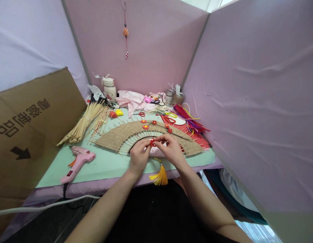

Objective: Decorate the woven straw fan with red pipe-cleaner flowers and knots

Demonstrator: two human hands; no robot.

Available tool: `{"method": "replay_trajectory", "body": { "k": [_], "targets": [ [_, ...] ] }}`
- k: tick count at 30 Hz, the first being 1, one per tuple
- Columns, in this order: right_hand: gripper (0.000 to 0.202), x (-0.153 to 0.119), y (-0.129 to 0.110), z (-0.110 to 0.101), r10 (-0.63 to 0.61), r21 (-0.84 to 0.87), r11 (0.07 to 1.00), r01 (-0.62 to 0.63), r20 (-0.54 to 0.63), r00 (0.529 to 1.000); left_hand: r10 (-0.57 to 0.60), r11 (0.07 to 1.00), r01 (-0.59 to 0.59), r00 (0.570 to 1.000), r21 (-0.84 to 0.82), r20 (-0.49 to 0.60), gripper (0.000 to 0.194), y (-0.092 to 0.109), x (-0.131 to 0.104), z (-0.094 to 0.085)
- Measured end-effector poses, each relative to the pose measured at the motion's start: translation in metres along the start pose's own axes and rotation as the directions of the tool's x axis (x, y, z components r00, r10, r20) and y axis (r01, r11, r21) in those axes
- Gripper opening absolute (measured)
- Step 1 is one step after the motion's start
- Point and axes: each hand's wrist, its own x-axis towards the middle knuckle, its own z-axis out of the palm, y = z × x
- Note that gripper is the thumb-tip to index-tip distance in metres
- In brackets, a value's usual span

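Observation:
A small red flower-like piece (153, 142) is pinched between the fingertips of my left hand (140, 153) and my right hand (170, 150). Both hands are held over the inner curve of a fan-shaped piece (113, 139) made of sticks wrapped in tan twine. Red flowers with yellow centres (145, 127) and a dark branch-like line decorate its upper middle and right. Below my hands, a yellow tassel (160, 175) hangs at the table's front edge. A white piece with pink dots lies partly hidden under my fingers.
A pink glue gun (79, 162) lies front left, its cord over the edge. Behind it are a bundle of sticks (81, 123) and a cardboard sheet (32, 125). Scissors (170, 118), pipe cleaners (190, 118), cloth (131, 99) and a bottle (109, 89) are farther back.

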Motion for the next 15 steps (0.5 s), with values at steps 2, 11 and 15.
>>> {"method": "replay_trajectory", "body": {
  "k": [2,11,15],
  "targets": [
    [0.010,0.000,0.000,0.001,0.027,0.013,1.000,-0.027,0.014,1.000,-0.006,1.000,0.006,1.000,-0.007,-0.003,0.013,0.000,0.000,0.000],
    [0.016,0.001,0.001,-0.005,0.042,0.022,0.999,-0.044,0.108,0.993,-0.109,0.990,0.110,0.994,-0.083,0.011,0.012,-0.001,0.001,0.002],
    [0.018,0.002,-0.004,-0.009,0.048,0.030,0.998,-0.052,0.096,0.994,-0.085,0.994,0.087,0.996,-0.068,0.027,0.013,-0.005,-0.001,0.002]
  ]
}}
